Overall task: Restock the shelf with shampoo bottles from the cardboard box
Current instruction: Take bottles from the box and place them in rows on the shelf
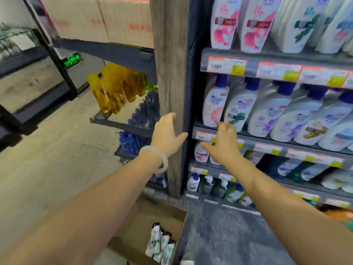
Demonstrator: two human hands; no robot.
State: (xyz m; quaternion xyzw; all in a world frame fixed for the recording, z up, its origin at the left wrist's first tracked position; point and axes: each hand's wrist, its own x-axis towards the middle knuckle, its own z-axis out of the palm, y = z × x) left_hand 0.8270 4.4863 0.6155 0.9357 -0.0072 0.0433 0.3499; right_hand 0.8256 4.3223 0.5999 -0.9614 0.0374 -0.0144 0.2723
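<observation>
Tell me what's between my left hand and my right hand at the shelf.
In the head view, the shelf unit's dark upright edge stands between the left hand and right hand, beside the wooden post.

The shelf (248, 134) has many levels, one above the other. White shampoo bottles (267, 111) with blue caps stand in a row on the middle level. More white bottles (225, 23) stand on the level above. Price tags (225, 66) stick to the front edges. On the floor (225, 236) sits a cardboard box (145, 217) with bottles inside.
</observation>
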